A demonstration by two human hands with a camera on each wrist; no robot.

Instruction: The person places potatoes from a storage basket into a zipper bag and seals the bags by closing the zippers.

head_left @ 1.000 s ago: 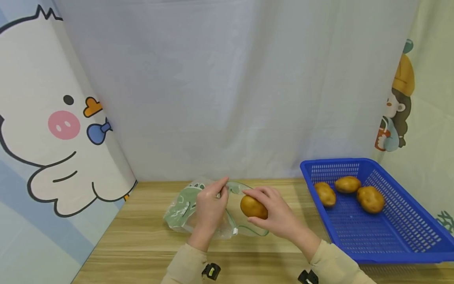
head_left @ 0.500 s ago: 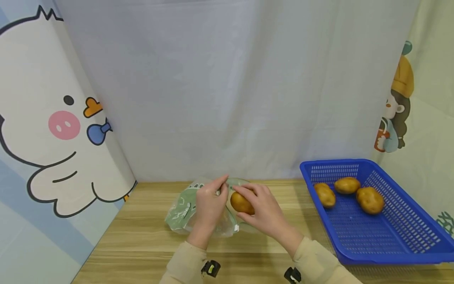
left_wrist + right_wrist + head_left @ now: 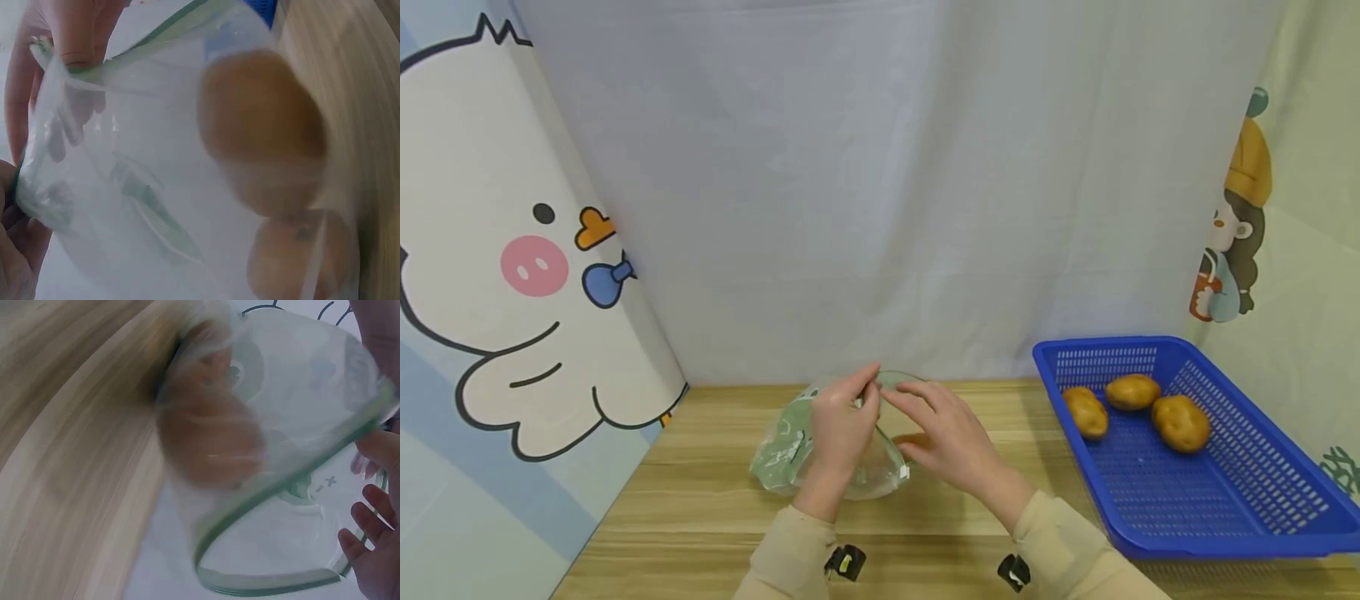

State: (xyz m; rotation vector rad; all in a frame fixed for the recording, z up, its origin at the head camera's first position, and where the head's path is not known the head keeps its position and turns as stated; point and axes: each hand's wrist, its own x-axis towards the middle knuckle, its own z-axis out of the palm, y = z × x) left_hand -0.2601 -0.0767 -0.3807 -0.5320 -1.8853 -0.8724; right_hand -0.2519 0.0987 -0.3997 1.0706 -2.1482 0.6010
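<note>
A clear zip bag (image 3: 781,457) with green print, a green closure strip and a white slider lies on its side on the table. My left hand (image 3: 841,429) pinches the rim of its mouth between thumb and index finger. My right hand (image 3: 951,437) is at the mouth, its fingers apart and bent a little, gripping nothing. Through the plastic in the left wrist view I see one potato (image 3: 259,112) above another potato (image 3: 294,259). The right wrist view shows a motion-blurred potato (image 3: 212,444) inside the bag, away from my fingers.
To the right stands a blue plastic basket (image 3: 1093,492) with slotted walls. It holds a potato (image 3: 1085,414) by its left wall, a potato (image 3: 1132,392) at the back and a larger potato (image 3: 1181,423). A pale curtain (image 3: 865,208) hangs behind the wooden table (image 3: 700,500).
My right hand has carried a potato leftward to the bag's mouth and let it go. The potato is now inside the bag. My left hand keeps its pinch on the rim.
</note>
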